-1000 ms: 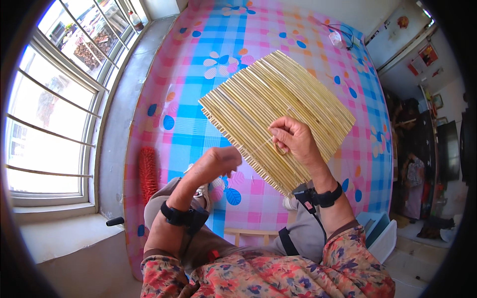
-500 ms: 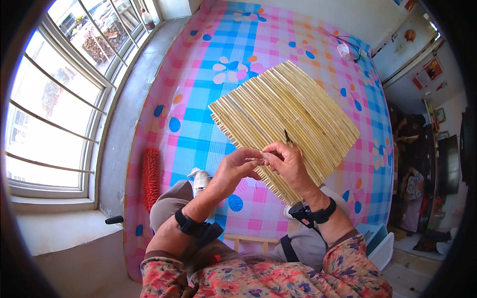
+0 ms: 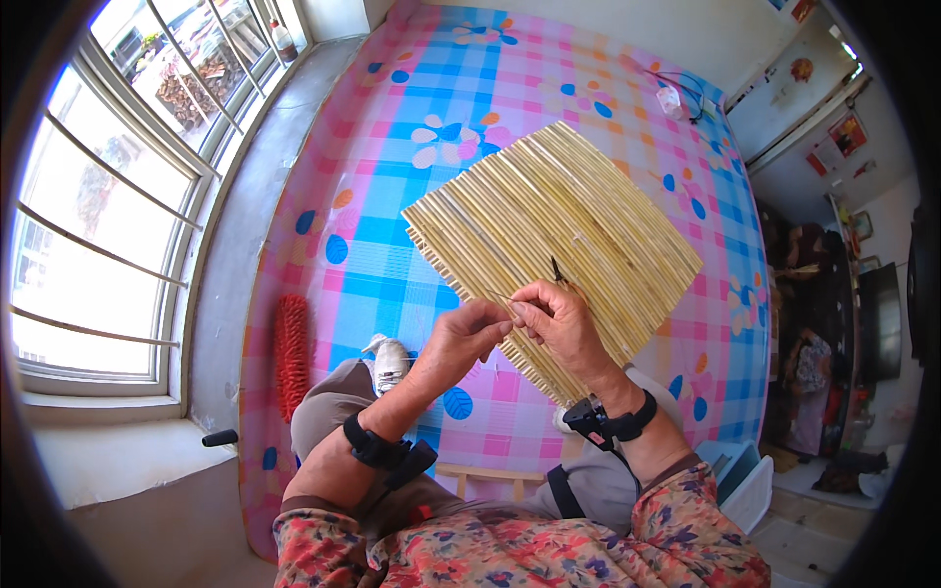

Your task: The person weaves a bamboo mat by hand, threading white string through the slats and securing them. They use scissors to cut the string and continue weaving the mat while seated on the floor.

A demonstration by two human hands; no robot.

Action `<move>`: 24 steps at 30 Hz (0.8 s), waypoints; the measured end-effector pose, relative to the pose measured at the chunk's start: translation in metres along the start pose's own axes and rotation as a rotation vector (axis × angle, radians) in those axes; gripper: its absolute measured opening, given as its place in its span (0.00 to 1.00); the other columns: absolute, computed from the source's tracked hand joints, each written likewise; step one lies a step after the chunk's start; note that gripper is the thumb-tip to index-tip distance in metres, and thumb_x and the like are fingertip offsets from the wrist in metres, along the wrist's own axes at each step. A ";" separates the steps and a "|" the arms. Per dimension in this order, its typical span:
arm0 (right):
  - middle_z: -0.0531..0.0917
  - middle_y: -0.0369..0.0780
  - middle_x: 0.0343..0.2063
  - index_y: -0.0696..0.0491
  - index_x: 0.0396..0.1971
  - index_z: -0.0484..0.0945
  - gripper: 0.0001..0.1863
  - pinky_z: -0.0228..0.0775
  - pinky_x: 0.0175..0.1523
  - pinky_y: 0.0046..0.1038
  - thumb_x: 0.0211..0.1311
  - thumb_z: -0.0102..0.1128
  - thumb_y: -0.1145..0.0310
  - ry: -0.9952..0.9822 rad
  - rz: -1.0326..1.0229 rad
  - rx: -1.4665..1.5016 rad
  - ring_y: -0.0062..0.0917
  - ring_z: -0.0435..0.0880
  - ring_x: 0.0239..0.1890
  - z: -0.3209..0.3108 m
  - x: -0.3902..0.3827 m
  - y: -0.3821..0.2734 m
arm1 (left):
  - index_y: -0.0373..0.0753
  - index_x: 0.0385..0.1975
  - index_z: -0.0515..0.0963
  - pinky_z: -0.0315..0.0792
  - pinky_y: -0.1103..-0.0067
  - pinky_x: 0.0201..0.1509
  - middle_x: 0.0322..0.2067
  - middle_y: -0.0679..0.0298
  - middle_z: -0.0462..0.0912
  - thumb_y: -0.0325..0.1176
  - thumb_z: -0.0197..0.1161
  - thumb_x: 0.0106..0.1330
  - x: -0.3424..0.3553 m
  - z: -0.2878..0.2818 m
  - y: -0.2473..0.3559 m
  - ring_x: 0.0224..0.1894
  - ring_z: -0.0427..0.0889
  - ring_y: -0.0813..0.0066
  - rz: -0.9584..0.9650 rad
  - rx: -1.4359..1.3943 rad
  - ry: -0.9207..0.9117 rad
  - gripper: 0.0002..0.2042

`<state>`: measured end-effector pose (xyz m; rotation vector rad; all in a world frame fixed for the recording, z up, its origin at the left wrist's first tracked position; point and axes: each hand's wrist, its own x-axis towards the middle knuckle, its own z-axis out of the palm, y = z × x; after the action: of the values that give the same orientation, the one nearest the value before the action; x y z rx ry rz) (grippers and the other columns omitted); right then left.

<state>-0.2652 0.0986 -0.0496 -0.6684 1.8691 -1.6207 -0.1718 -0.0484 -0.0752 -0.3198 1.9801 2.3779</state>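
A mat of pale yellow reed-like sticks (image 3: 559, 206) lies aslant in front of me, the sticks side by side. Over its near left edge my left hand (image 3: 469, 338) and my right hand (image 3: 554, 318) meet, fingertips pinched together. A thin strand (image 3: 500, 296) shows at the fingertips; its exact kind is too small to make out. Beside my right hand's knuckles, over the mat, a small tool with a dark pointed tip (image 3: 557, 269) and orange-brown handle shows, partly hidden by the hand. Whether it rests on the mat or hangs from the hand, I cannot tell.
A pink and blue checked sheet (image 3: 363, 211) spreads beneath the mat. On the left are a red bristly brush (image 3: 292, 358) and a barred window (image 3: 98, 225). A white plug with a cable (image 3: 670, 102) lies far right. Blue and white bins (image 3: 740, 480) stand near right.
My fingertips stay together, with the left fingers now curled in more and the strand showing more plainly. The whole view has shifted slightly; the mat lies as before.
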 end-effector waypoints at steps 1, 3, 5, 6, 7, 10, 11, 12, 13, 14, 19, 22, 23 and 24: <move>0.76 0.32 0.21 0.59 0.35 0.75 0.05 0.64 0.25 0.13 0.62 0.55 0.74 0.002 0.023 0.038 0.10 0.71 0.21 -0.001 -0.001 0.000 | 0.36 0.32 0.75 0.62 0.89 0.21 0.21 0.73 0.72 0.32 0.60 0.63 0.000 0.000 0.001 0.20 0.67 0.89 -0.010 -0.003 0.002 0.06; 0.75 0.31 0.20 0.58 0.35 0.75 0.05 0.62 0.24 0.12 0.62 0.55 0.73 0.021 0.055 0.129 0.09 0.69 0.20 -0.005 0.000 0.000 | 0.36 0.32 0.76 0.61 0.90 0.21 0.21 0.73 0.73 0.31 0.61 0.63 0.000 0.001 0.002 0.20 0.67 0.90 -0.009 -0.010 0.016 0.05; 0.74 0.31 0.19 0.58 0.35 0.75 0.05 0.61 0.23 0.12 0.62 0.55 0.73 0.061 0.085 0.215 0.09 0.68 0.19 -0.010 0.004 0.000 | 0.37 0.32 0.76 0.59 0.90 0.20 0.20 0.72 0.73 0.31 0.61 0.63 0.000 0.002 0.004 0.20 0.67 0.90 0.017 -0.020 0.043 0.05; 0.74 0.31 0.19 0.58 0.34 0.75 0.06 0.61 0.23 0.12 0.63 0.54 0.71 0.095 0.071 0.216 0.10 0.69 0.19 -0.015 0.004 -0.001 | 0.36 0.32 0.76 0.59 0.90 0.21 0.20 0.73 0.73 0.31 0.61 0.63 0.000 0.002 0.005 0.20 0.66 0.90 0.001 -0.048 0.043 0.05; 0.74 0.32 0.20 0.57 0.34 0.74 0.06 0.63 0.24 0.13 0.63 0.54 0.70 0.114 0.071 0.264 0.10 0.70 0.19 -0.019 0.005 -0.001 | 0.36 0.33 0.77 0.59 0.89 0.21 0.20 0.73 0.72 0.31 0.61 0.63 0.000 0.002 0.006 0.20 0.65 0.90 -0.014 -0.076 0.044 0.05; 0.76 0.33 0.23 0.56 0.35 0.74 0.08 0.67 0.26 0.14 0.65 0.52 0.67 0.132 0.030 0.400 0.12 0.73 0.21 -0.027 0.006 -0.002 | 0.36 0.33 0.77 0.58 0.89 0.21 0.21 0.74 0.72 0.31 0.61 0.62 -0.001 0.002 0.010 0.20 0.64 0.89 -0.008 -0.149 0.035 0.05; 0.77 0.33 0.23 0.56 0.34 0.74 0.08 0.67 0.28 0.14 0.65 0.53 0.66 0.153 0.054 0.385 0.13 0.74 0.22 -0.027 0.005 -0.002 | 0.36 0.33 0.77 0.58 0.89 0.21 0.21 0.74 0.72 0.31 0.61 0.62 -0.001 0.002 0.011 0.20 0.64 0.89 0.005 -0.172 0.036 0.05; 0.77 0.33 0.23 0.56 0.34 0.74 0.08 0.68 0.29 0.14 0.64 0.53 0.66 0.174 0.077 0.370 0.13 0.74 0.23 -0.027 0.005 -0.001 | 0.36 0.33 0.77 0.58 0.89 0.21 0.21 0.74 0.72 0.31 0.61 0.62 -0.001 0.002 0.012 0.20 0.64 0.89 0.018 -0.183 0.027 0.05; 0.77 0.33 0.24 0.56 0.34 0.74 0.08 0.68 0.30 0.14 0.64 0.53 0.66 0.180 0.077 0.361 0.13 0.75 0.24 -0.025 0.005 0.000 | 0.36 0.33 0.77 0.58 0.89 0.21 0.21 0.74 0.72 0.31 0.61 0.62 -0.001 0.002 0.014 0.20 0.64 0.89 0.033 -0.193 0.024 0.05; 0.77 0.33 0.24 0.56 0.34 0.74 0.09 0.68 0.31 0.14 0.64 0.53 0.65 0.186 0.083 0.337 0.13 0.75 0.25 -0.024 0.005 0.001 | 0.36 0.33 0.77 0.59 0.89 0.21 0.21 0.74 0.72 0.31 0.61 0.62 -0.001 0.002 0.016 0.20 0.64 0.89 0.048 -0.203 0.022 0.05; 0.78 0.32 0.25 0.56 0.34 0.77 0.09 0.68 0.35 0.13 0.64 0.54 0.65 0.191 0.050 0.271 0.12 0.74 0.28 -0.020 0.007 0.009 | 0.34 0.31 0.77 0.63 0.87 0.24 0.22 0.70 0.74 0.29 0.61 0.62 -0.010 0.008 0.041 0.23 0.68 0.86 0.215 -0.152 -0.061 0.05; 0.78 0.32 0.26 0.57 0.34 0.78 0.09 0.67 0.36 0.14 0.63 0.55 0.67 0.149 0.051 0.279 0.11 0.72 0.27 -0.020 0.008 0.010 | 0.33 0.31 0.77 0.67 0.83 0.26 0.25 0.64 0.76 0.27 0.60 0.61 -0.022 0.019 0.072 0.26 0.74 0.77 0.537 -0.058 -0.193 0.04; 0.79 0.32 0.26 0.57 0.34 0.78 0.09 0.67 0.36 0.14 0.63 0.56 0.67 0.157 0.025 0.233 0.11 0.72 0.27 -0.020 0.008 0.011 | 0.32 0.31 0.77 0.68 0.82 0.27 0.26 0.61 0.77 0.26 0.60 0.60 -0.028 0.022 0.085 0.27 0.75 0.74 0.664 -0.023 -0.237 0.04; 0.79 0.33 0.27 0.58 0.35 0.78 0.08 0.66 0.36 0.14 0.62 0.56 0.68 0.164 0.001 0.187 0.11 0.71 0.27 -0.019 0.009 0.011 | 0.31 0.31 0.77 0.69 0.79 0.28 0.28 0.58 0.78 0.26 0.61 0.59 -0.037 0.024 0.098 0.27 0.76 0.68 0.722 -0.070 -0.348 0.04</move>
<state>-0.2850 0.1070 -0.0598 -0.4672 1.7995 -1.8708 -0.1536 -0.0395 0.0303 0.8988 2.0660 2.6037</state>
